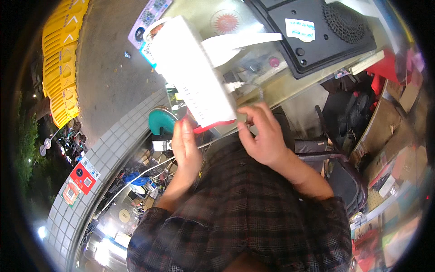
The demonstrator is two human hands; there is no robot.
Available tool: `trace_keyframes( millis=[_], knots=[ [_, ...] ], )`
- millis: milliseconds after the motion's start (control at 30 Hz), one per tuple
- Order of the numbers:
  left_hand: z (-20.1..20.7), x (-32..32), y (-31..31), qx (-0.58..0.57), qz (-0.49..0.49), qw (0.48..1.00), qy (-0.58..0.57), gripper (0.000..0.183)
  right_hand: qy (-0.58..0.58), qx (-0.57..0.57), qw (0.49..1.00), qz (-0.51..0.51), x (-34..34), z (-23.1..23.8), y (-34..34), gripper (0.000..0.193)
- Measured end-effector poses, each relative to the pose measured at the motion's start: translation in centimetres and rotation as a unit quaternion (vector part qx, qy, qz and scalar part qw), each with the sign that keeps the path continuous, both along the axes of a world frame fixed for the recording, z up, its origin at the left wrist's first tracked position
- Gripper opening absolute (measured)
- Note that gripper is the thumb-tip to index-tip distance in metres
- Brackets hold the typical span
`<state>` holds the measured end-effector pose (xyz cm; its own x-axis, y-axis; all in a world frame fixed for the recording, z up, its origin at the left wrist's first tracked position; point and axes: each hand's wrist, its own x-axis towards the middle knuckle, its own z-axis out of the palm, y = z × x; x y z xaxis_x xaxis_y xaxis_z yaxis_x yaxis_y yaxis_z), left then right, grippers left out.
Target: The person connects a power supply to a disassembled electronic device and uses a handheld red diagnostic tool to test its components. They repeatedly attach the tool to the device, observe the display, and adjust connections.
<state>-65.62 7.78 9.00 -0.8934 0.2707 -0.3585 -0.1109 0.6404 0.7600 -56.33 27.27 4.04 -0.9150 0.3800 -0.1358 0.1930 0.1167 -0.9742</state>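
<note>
two hands by a long white box

far left, a yellow plastic road barrier (61, 59). next, a curved ledge of pale grey tiles (113, 145). then the bare left hand (186, 152), with fingers straight and close together, beside the near left corner of a long, bright white box with a red bottom edge (195, 75). in the middle, a white plug on a thin cord (233, 86), just right of the box. then the bare right hand (263, 136), with fingers bent, thumb and pointing finger apart, by the near right corner; cannot tell if touching. far right, a flat black plastic case with round mesh (312, 50). seemingly a step of steadying the box. for the next move, likely a need for gentle fingers and care near the cord.
</note>
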Motion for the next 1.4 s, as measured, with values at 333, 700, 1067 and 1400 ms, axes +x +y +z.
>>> trace_keyframes(
  millis=[333,700,1067,1400],
  knots=[
    [-0.1,2.0,-1.2,0.067,-0.003,0.997,0.034,0.024,-0.067,0.123,0.989,0.041,-1.2,-3.1,-2.6,0.082],
    [0.1,8.7,-11.4,0.196,-0.105,0.969,-0.106,0.016,-0.091,0.077,0.991,0.054,-1.4,-3.9,-3.0,0.058],
    [-2.7,9.5,-23.1,0.172,-0.039,0.966,-0.188,0.021,-0.158,0.079,0.984,0.031,-0.7,-4.9,-2.8,0.021],
    [-7.2,-7.8,-15.7,0.078,-0.199,0.958,0.19,0.106,-0.186,0.121,0.975,0.011,-0.7,-5.3,-2.8,0.025]
  ],
)
